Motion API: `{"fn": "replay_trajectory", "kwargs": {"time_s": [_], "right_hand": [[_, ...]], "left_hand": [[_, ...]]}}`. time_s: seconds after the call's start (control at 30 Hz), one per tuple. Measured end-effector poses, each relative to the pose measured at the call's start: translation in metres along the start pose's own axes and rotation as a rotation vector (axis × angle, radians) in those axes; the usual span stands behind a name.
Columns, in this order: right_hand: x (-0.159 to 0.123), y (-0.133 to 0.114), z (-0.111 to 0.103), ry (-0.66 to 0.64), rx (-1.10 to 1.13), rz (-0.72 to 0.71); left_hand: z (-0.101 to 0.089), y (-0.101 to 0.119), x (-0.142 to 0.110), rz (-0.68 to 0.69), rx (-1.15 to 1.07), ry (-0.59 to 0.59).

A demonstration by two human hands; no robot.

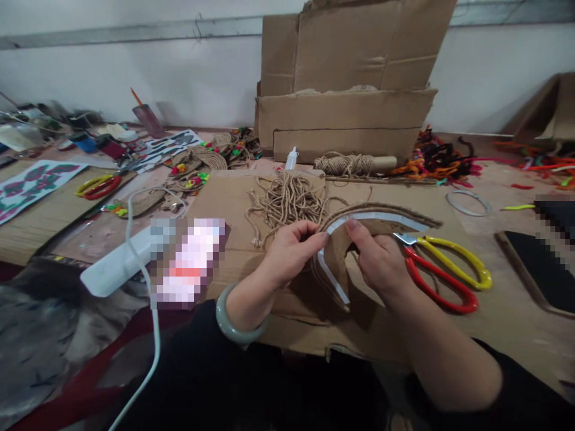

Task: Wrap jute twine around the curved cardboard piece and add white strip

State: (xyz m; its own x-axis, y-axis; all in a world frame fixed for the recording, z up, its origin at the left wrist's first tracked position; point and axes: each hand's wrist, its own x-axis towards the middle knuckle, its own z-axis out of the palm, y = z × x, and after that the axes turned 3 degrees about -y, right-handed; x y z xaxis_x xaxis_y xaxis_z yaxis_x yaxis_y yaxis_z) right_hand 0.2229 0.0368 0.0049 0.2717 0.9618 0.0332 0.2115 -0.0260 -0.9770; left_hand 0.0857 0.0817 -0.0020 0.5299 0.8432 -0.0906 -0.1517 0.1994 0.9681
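My left hand [291,251] pinches the left edge of a curved cardboard arch [336,251]. Brown twine runs in rows along the arch's outer rim, and a white strip [386,219] follows the curve inside it. From the right, my right hand [380,257] grips the same piece, its thumb pressed on the strip; the fingers behind are partly hidden. Just right of that hand lie scissors [442,299] with one red and one yellow handle. A loose heap of cut twine [291,200] rests on the cardboard sheet [224,203] beyond my left hand.
A small white bottle [291,159] and a twine roll [344,164] stand before a cardboard box [345,120]. To the left are a blurred phone [191,263], a white power strip [114,266] with its cord, and other scissors [101,190]. A dark tablet-like object [534,269] lies right.
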Motion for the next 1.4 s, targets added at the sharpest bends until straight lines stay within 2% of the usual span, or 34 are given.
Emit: {"fn": "replay_trajectory", "kwargs": {"time_s": [0.13,0.23,0.37,0.53,0.7,0.9,1.13,1.23,1.33,1.4], "right_hand": [[0.0009,0.0051,0.0001,-0.095,-0.026,0.018],[0.0018,0.0065,-0.0001,-0.026,-0.037,0.027],[0.0012,0.0051,0.0011,0.082,0.015,0.128],[0.0015,0.0061,0.0032,-0.026,0.060,0.119],[0.0020,0.0057,0.0042,0.068,0.070,0.163],[0.0009,0.0020,0.0056,-0.021,0.103,0.118],[0.0011,0.0014,0.0057,0.128,0.128,0.213],[0.0010,-0.0011,0.0049,0.057,0.157,0.168],[0.0008,-0.0005,0.0038,-0.042,0.085,0.132],[0.0013,0.0022,0.0034,-0.055,0.075,0.133]], "left_hand": [[-0.0003,-0.0003,-0.0002,0.019,0.039,-0.002],[0.0006,-0.0001,-0.0004,-0.003,0.025,-0.011],[0.0019,0.0010,-0.0013,-0.049,0.024,-0.036],[0.0018,0.0011,-0.0011,-0.016,0.041,-0.008],[0.0023,0.0008,-0.0009,-0.063,0.009,-0.050],[0.0030,0.0010,-0.0012,-0.039,0.047,-0.039],[0.0031,0.0006,-0.0009,-0.073,0.055,-0.061],[0.0019,-0.0011,-0.0002,-0.051,0.041,-0.052],[0.0010,-0.0023,0.0003,-0.019,0.000,-0.008],[0.0009,-0.0024,0.0003,-0.011,-0.010,0.003]]}}
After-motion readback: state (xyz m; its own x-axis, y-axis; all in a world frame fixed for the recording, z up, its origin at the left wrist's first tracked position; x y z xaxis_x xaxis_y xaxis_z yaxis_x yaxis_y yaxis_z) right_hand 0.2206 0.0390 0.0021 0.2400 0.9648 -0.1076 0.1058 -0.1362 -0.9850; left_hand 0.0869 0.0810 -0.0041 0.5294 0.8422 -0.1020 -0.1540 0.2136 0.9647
